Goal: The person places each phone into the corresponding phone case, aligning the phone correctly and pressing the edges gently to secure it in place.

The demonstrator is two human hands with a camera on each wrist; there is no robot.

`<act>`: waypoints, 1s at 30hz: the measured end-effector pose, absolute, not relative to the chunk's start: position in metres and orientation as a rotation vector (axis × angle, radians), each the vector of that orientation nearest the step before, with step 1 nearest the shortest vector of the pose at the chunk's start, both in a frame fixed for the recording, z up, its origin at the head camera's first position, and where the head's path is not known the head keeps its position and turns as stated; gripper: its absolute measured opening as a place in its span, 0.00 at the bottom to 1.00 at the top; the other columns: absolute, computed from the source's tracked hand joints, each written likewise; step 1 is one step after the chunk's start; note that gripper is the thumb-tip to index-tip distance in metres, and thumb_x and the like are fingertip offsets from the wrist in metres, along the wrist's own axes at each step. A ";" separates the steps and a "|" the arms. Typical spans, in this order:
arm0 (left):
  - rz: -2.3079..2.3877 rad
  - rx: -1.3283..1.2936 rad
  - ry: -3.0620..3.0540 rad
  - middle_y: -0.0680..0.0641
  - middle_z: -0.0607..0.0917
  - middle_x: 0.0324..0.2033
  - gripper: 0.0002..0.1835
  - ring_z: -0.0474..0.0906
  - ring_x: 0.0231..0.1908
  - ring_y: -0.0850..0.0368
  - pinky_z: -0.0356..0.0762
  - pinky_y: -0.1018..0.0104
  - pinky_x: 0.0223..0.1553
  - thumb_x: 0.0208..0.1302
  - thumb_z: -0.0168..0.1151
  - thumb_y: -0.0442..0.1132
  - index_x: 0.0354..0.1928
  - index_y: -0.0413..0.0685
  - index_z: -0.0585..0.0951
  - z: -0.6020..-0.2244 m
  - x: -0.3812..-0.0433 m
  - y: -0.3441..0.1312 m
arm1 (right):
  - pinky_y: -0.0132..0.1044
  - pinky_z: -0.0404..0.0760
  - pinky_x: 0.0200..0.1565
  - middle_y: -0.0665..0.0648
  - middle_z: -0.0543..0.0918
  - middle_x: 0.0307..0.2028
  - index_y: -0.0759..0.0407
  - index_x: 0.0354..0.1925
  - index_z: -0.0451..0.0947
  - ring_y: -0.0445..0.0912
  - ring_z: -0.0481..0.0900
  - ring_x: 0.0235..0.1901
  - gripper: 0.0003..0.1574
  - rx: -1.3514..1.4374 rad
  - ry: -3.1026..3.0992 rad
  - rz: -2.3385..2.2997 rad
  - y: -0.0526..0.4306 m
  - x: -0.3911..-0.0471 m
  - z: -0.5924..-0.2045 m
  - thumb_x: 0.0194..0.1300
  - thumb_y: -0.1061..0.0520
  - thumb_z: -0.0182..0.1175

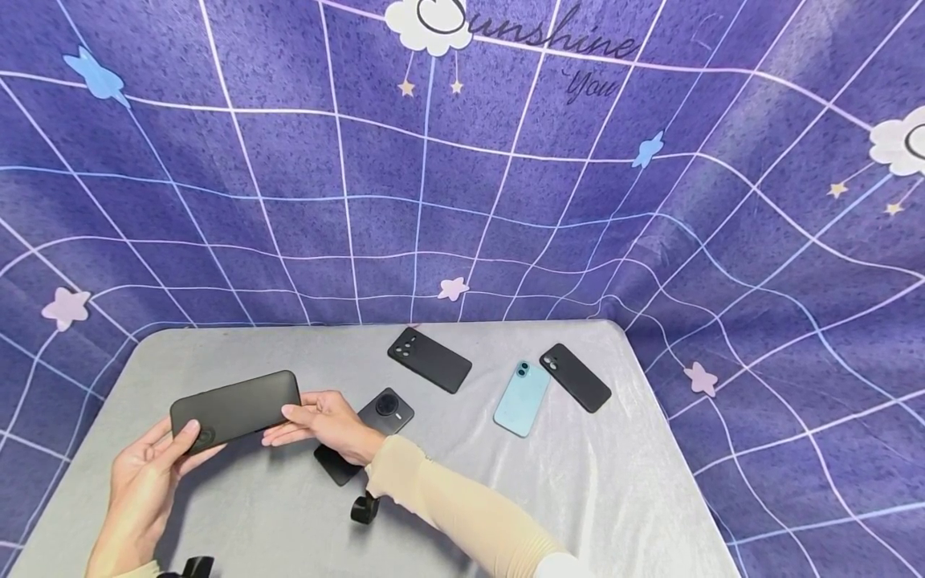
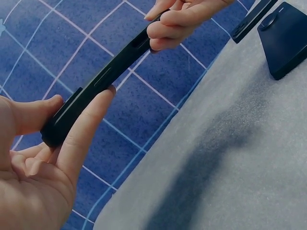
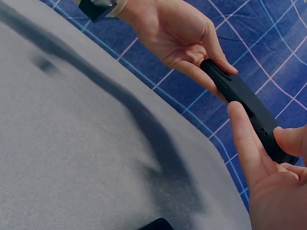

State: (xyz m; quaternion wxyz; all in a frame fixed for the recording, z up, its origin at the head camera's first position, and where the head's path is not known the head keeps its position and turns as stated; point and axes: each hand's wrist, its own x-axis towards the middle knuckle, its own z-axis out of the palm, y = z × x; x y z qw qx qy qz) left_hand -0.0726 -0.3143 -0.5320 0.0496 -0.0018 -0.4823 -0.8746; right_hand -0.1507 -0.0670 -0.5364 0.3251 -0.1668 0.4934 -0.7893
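Both hands hold up a black phone case (image 1: 238, 408) above the left part of the table. A round ring mark shows near its lower left corner in the head view. My left hand (image 1: 144, 482) grips the left end, with the thumb on the face and fingers behind. The right hand (image 1: 328, 421) pinches the opposite end between thumb and fingers. Side cutouts show along the case (image 2: 103, 79) in the left wrist view. Whether a phone sits inside it I cannot tell. Partly behind the right wrist lies a dark phone (image 1: 372, 417) with a round camera.
On the grey cloth-covered table (image 1: 578, 498), a black case (image 1: 433, 365) lies at the back middle. A light blue phone (image 1: 522, 401) and another black case (image 1: 578, 381) lie to the right. A purple patterned curtain (image 1: 361, 225) stands behind the table.
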 end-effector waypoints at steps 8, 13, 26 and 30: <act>-2.678 -0.010 -1.476 0.41 0.91 0.53 0.21 0.90 0.52 0.53 0.88 0.55 0.49 0.79 0.49 0.18 0.60 0.40 0.87 -0.531 -0.074 -0.316 | 0.52 0.82 0.65 0.88 0.80 0.49 0.75 0.62 0.77 0.80 0.75 0.60 0.18 -0.449 1.264 -2.042 -0.064 -0.153 -0.535 0.84 0.63 0.53; -2.696 -0.023 -1.462 0.41 0.90 0.54 0.21 0.90 0.53 0.53 0.88 0.55 0.50 0.79 0.48 0.18 0.60 0.39 0.86 -0.531 -0.074 -0.316 | 0.53 0.82 0.64 0.87 0.81 0.48 0.76 0.61 0.77 0.80 0.76 0.60 0.18 -0.443 1.267 -2.028 -0.062 -0.154 -0.534 0.84 0.63 0.54; -2.754 -0.088 -1.411 0.43 0.89 0.58 0.23 0.87 0.57 0.53 0.88 0.55 0.52 0.81 0.44 0.18 0.63 0.38 0.85 -0.534 -0.072 -0.320 | 0.66 0.75 0.67 0.81 0.86 0.47 0.73 0.56 0.79 0.66 0.87 0.55 0.14 -0.459 1.300 -1.973 -0.060 -0.157 -0.535 0.84 0.62 0.56; -2.779 -0.061 -1.419 0.44 0.89 0.58 0.23 0.87 0.57 0.54 0.87 0.56 0.52 0.82 0.44 0.20 0.62 0.39 0.85 -0.533 -0.072 -0.321 | 0.61 0.79 0.66 0.80 0.86 0.46 0.74 0.55 0.79 0.64 0.88 0.53 0.13 -0.469 1.307 -1.962 -0.060 -0.156 -0.532 0.83 0.63 0.55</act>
